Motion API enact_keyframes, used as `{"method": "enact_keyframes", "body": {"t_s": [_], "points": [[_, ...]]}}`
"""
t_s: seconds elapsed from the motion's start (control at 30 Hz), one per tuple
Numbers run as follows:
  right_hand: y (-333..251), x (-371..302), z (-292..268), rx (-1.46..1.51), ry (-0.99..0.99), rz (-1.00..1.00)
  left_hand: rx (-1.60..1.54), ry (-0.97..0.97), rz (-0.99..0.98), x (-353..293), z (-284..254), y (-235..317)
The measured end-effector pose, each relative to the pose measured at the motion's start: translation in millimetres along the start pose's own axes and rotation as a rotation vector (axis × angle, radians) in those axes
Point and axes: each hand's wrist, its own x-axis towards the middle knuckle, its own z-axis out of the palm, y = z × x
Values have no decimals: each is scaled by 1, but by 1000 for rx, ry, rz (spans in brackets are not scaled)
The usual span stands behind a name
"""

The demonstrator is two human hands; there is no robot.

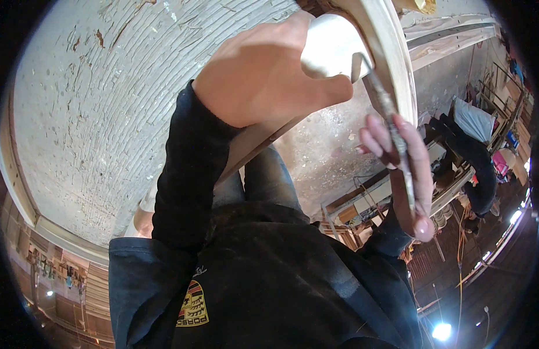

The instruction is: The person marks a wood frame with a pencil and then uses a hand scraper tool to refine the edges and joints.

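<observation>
My left hand (255, 72) reaches up in the upper middle, its thumb along the lower edge of a smooth white piece with a rounded rim (333, 46). The other fingers are hidden behind it, and I cannot make out its exact kind. In my right hand (412, 168) is a slim, stained spatula (399, 142), its handle running along the fingers. The spatula's small flat blade meets or nearly meets the lower right edge of the white piece. Just beyond runs a curved whitish frame (397, 64).
A large pale panel with cracked, flaking paint (106, 110) fills the left. Below my hands lies a speckled grey floor (333, 145). At the right stand cluttered shelves (508, 110) and a dark-clothed shape (470, 151). A bright lamp (441, 331) shines at the lower right.
</observation>
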Motion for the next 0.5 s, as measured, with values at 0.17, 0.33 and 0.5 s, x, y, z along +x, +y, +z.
{"method": "enact_keyframes", "body": {"t_s": [0.17, 0.33, 0.5], "points": [[5, -6, -16, -13, 66, 27, 23, 130, 59, -1, 4, -2], [19, -4, -23, 81, 23, -31, 301, 270, 367, -5, 1, -8], [16, -3, -5, -230, 49, -69, 437, 288, 515, -7, 1, -14]]}}
